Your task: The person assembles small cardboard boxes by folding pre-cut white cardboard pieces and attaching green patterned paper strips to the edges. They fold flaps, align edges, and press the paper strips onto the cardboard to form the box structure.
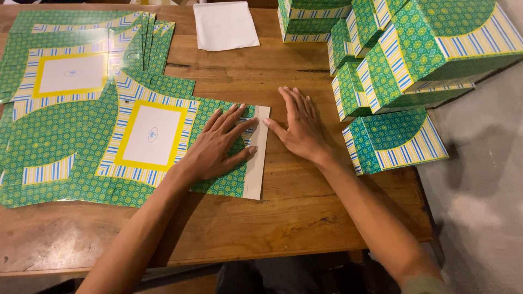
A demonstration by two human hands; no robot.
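A flat, unfolded cardboard box blank (152, 136), green-patterned with striped bands and a yellow-framed white panel, lies on the wooden table (294, 212). My left hand (218, 144) presses flat on its right part, fingers spread, beside the white glue flap (257, 158). My right hand (299, 128) lies flat on the bare wood just right of that flap, thumb tip touching the flap's upper edge. Neither hand grips anything.
More flat blanks (71, 60) are stacked at the back left. A white sheet (225, 24) lies at the back centre. Several assembled green boxes (414, 54) are piled at the right, one (395, 139) near the table's right edge.
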